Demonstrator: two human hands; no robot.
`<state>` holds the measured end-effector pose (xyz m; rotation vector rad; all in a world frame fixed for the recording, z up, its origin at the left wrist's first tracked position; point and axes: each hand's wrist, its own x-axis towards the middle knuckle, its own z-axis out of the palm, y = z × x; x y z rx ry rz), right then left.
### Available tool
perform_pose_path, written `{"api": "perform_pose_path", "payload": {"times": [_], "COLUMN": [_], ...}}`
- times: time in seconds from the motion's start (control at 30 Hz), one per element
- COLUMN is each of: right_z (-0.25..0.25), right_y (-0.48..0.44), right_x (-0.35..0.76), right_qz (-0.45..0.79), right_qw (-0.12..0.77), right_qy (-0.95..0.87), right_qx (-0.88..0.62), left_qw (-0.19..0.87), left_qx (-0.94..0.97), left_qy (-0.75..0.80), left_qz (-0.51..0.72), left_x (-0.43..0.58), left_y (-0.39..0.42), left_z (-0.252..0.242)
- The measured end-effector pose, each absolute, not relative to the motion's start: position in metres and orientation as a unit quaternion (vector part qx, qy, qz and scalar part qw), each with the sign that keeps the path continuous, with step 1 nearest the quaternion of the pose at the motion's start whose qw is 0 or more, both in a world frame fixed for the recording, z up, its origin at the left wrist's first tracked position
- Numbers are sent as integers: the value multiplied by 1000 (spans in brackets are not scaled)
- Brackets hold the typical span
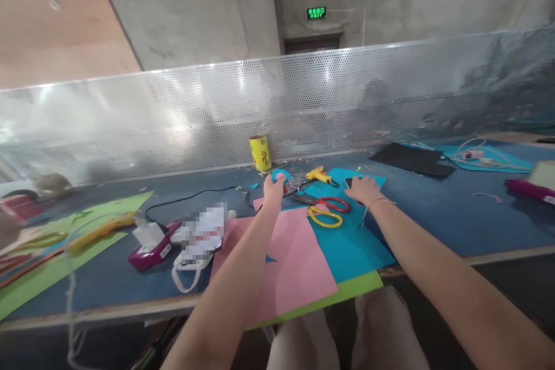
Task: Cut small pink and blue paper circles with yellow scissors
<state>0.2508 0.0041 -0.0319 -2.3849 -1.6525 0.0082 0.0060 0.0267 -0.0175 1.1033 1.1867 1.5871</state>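
Note:
My left hand [274, 189] is closed on a small rounded blue and pink paper piece [281, 175], above the far edge of the pink paper sheet [299, 260]. On the blue paper sheets [353, 243], my right hand [365, 189] has its fingers curled round a dark flat object [348, 182], mostly covered by the hand. Between the hands lie scissors [326, 217] with one red and one yellow handle loop. A yellow glue gun [318, 174] rests just beyond the scissors.
A yellow printed roll [260, 153] stands by the perforated metal screen [195, 115]. To the left are a purple power strip [150, 255], a black cable [191, 191] and green paper [39, 286] with tools on it. Black paper [411, 159] and another purple strip [531, 189] lie right.

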Motion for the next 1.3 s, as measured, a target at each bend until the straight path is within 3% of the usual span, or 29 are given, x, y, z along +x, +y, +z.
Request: {"api": "perform_pose_path", "payload": {"times": [1.3], "right_z": [-41], "right_y": [14], "right_x": [246], "right_qz": [9], "right_qw": [86], "right_qy": [-560], "right_qx": [-824], "left_qw": [406], "left_qx": [485], "left_qy": [469], "left_qz": [616], "left_x": [15], "left_y": [17], "left_z": [-5]}}
